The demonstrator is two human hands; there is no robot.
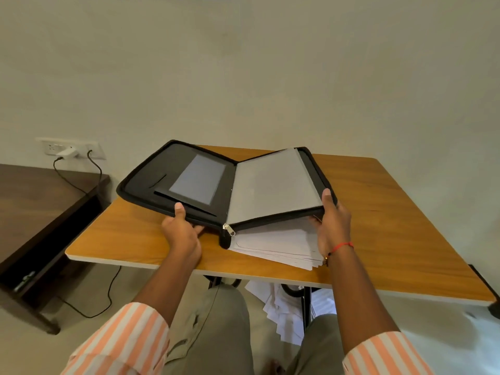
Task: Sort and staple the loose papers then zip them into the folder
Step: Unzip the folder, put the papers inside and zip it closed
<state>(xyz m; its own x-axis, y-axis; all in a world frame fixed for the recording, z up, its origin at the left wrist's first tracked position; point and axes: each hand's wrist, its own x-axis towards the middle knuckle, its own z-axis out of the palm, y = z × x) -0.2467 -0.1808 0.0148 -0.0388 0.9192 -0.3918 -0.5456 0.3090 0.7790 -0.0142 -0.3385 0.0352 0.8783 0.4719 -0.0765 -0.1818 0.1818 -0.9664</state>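
Observation:
A black zip folder (151, 180) lies open in a shallow V above the wooden table (378, 212). Its left half shows a dark pocket with a grey panel; its right half holds grey sheets (273, 185). My left hand (181, 231) grips the near edge of the left cover, thumb on top. My right hand (332, 220) grips the near right corner, thumb on the grey sheets. The metal zip pull (229, 230) hangs at the spine's near end. A fanned stack of white papers (278, 247) lies on the table under the right half.
More white papers (284, 312) lie scattered on the floor under the table, beside its black metal legs. A dark wooden side table (40, 212) stands at the left. A wall socket with a charger and cables (67, 151) sits behind it.

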